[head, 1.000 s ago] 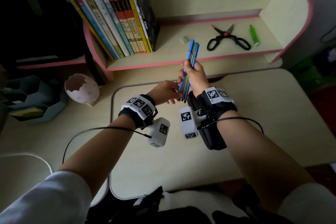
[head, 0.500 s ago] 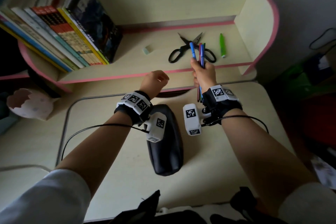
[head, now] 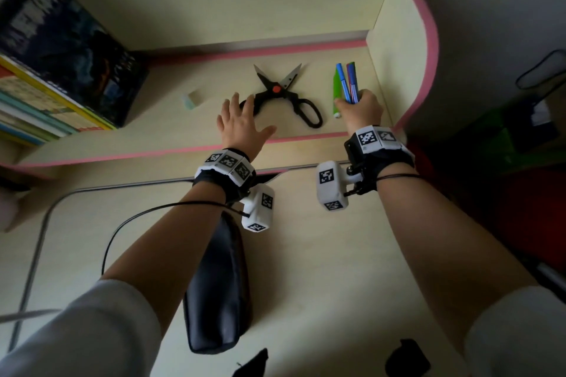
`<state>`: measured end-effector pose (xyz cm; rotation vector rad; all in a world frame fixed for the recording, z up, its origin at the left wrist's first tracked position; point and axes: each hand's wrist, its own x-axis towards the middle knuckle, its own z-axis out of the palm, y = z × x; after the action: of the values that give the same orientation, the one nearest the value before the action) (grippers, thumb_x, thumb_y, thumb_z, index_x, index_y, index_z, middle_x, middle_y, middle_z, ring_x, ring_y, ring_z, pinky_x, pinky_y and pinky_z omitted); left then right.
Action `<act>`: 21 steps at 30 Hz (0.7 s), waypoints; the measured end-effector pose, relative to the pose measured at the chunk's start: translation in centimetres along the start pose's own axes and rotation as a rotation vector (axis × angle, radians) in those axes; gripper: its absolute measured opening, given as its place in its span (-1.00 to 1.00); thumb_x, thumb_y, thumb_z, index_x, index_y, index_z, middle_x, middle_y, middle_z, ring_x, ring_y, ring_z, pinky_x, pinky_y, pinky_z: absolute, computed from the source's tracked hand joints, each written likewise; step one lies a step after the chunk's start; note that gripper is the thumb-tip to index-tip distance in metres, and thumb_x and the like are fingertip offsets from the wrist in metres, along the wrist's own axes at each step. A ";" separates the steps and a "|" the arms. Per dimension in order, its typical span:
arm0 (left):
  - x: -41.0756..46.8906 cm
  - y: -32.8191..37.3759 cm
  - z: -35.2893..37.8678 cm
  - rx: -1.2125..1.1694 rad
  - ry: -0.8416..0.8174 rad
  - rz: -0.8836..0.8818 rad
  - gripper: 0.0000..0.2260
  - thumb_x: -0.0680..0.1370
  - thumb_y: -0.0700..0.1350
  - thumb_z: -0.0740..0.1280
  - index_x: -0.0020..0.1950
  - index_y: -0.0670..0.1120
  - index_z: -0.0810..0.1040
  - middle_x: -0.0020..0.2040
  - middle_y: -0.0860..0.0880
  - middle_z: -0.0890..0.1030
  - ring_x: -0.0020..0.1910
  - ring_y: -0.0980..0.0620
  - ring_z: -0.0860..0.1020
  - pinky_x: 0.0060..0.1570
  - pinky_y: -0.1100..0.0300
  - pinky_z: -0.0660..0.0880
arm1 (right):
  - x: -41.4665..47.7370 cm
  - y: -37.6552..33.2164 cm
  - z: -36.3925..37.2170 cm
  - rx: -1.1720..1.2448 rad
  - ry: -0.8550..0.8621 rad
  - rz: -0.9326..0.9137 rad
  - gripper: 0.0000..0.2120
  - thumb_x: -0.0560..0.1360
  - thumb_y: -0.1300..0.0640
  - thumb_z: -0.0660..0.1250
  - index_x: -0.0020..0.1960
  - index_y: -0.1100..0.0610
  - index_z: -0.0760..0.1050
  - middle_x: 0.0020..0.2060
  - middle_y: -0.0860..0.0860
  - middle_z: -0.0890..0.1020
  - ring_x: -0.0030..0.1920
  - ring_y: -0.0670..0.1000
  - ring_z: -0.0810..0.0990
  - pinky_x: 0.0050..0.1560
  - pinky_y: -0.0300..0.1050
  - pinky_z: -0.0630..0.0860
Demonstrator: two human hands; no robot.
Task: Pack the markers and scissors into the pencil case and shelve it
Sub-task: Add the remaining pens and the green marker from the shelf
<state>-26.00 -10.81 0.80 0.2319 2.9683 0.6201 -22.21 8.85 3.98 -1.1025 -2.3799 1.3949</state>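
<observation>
Pink-edged shelf – books, eraser, open scissors, green marker, desk below – black pencil case

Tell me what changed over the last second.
Left hand let go of the markers, opened and reached up to the scissors on the shelf. Right hand carried the markers to the green marker. Unchanged: right grip on the markers; scissors, green marker and pencil case unmoved.

Left hand: half a second ago a loose fist above the desk edge; now spread flat on the shelf, fingertips at the near handle of the scissors.
Right hand: carries the markers further right, now beside the green marker.
Pencil case: fully exposed on the desk.
</observation>
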 end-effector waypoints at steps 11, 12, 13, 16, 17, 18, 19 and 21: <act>1.6 -0.7 2.0 -0.016 0.101 -0.042 -0.29 0.41 0.16 0.35 0.44 -0.10 0.19 0.45 -0.12 0.26 0.44 -0.16 0.16 0.43 -0.03 0.06 | 2.8 0.7 1.2 -0.187 -0.083 0.026 -0.68 0.45 0.02 0.32 0.07 0.23 0.49 -0.04 0.13 0.65 -0.09 0.14 0.65 -0.17 -0.07 0.54; 1.5 -0.7 2.0 -0.012 0.110 -0.036 -0.29 0.41 0.17 0.35 0.44 -0.11 0.19 0.44 -0.12 0.26 0.43 -0.16 0.17 0.43 -0.03 0.07 | 2.9 0.7 1.2 -0.210 -0.084 0.026 -0.67 0.46 0.01 0.31 0.08 0.24 0.50 -0.04 0.13 0.65 -0.10 0.14 0.63 -0.21 -0.10 0.48; 1.5 -0.7 2.0 -0.010 0.116 -0.033 -0.29 0.41 0.17 0.35 0.44 -0.11 0.20 0.44 -0.12 0.27 0.43 -0.16 0.17 0.43 -0.03 0.08 | 2.9 0.7 1.3 -0.230 -0.087 0.026 -0.67 0.46 0.01 0.30 0.08 0.24 0.51 -0.05 0.13 0.64 -0.14 0.13 0.60 -0.23 -0.13 0.42; 1.4 -0.7 2.0 -0.006 0.124 -0.028 -0.29 0.41 0.17 0.35 0.44 -0.11 0.20 0.44 -0.11 0.27 0.43 -0.16 0.18 0.43 -0.02 0.09 | 2.9 0.7 1.2 -0.243 -0.089 0.038 -0.66 0.47 0.02 0.30 0.09 0.27 0.51 -0.09 0.14 0.61 -0.21 0.10 0.50 -0.23 -0.16 0.36; 1.3 -0.6 1.9 -0.008 0.122 -0.027 -0.29 0.42 0.17 0.35 0.44 -0.11 0.19 0.44 -0.11 0.27 0.43 -0.16 0.18 0.43 -0.02 0.09 | 2.9 0.8 1.1 -0.239 -0.085 0.040 -0.67 0.47 0.03 0.30 0.08 0.27 0.51 -0.07 0.15 0.61 -0.21 0.10 0.49 -0.23 -0.16 0.36; 1.3 -0.6 1.8 -0.011 0.116 -0.029 -0.29 0.42 0.17 0.35 0.44 -0.11 0.19 0.44 -0.11 0.27 0.43 -0.16 0.18 0.44 -0.02 0.08 | 2.8 0.9 1.1 -0.236 -0.082 0.039 -0.67 0.47 0.04 0.30 0.08 0.28 0.51 -0.05 0.16 0.62 -0.21 0.10 0.49 -0.23 -0.16 0.36; 1.3 -0.6 1.7 -0.014 0.110 -0.031 -0.29 0.42 0.17 0.35 0.44 -0.11 0.18 0.45 -0.11 0.26 0.43 -0.16 0.17 0.44 -0.02 0.08 | 2.7 1.0 1.0 -0.234 -0.078 0.036 -0.68 0.47 0.04 0.31 0.07 0.28 0.51 -0.03 0.17 0.63 -0.21 0.10 0.49 -0.23 -0.17 0.36; 1.2 -0.5 1.5 -0.014 0.096 -0.037 -0.28 0.42 0.17 0.34 0.45 -0.11 0.17 0.45 -0.11 0.25 0.44 -0.15 0.16 0.46 -0.02 0.07 | 2.4 1.1 0.9 -0.218 -0.078 0.041 -0.68 0.46 0.04 0.32 0.07 0.27 0.53 -0.03 0.17 0.64 -0.18 0.13 0.55 -0.24 -0.17 0.37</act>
<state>-27.08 -10.41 -0.86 0.1497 3.0510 0.6657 -23.83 10.14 2.12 -1.1747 -2.6303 1.2343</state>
